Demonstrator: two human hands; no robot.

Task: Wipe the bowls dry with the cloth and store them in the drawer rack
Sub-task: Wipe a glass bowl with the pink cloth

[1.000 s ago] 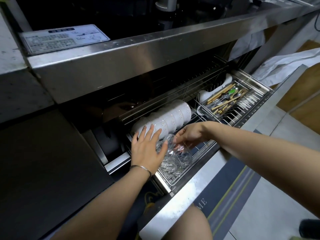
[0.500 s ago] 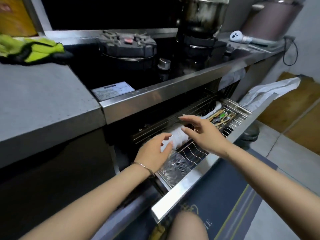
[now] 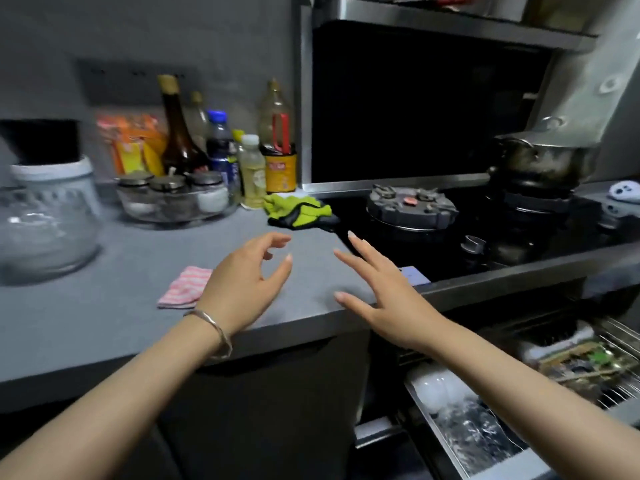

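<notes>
Nothing can be read; the red label on the far yellow jar (image 3: 281, 171) is blurred. The sticker (image 3: 414, 273) at the cooktop's (image 3: 460, 268) near edge is illegible.

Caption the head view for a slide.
Left hand and right hand hover empty over the counter by the pink striped cloth; drawer rack open below, bowls inside.

Two bare forearms, uncovered from the wrists down to the lower edge of the view. Left hand (image 3: 242, 282) and right hand (image 3: 381, 292) bare as well. Around the left wrist, a single thin bangle (image 3: 216, 329): plain silver-coloured metal, smooth and rounded, sitting a little loose, with a bright glint along its upper curve. Slender fingers with fairly long fingernails (image 3: 352, 233), neatly shaped to soft rounded tips just past the fingertips. Nail surface too blurred to tell any finish.
</notes>
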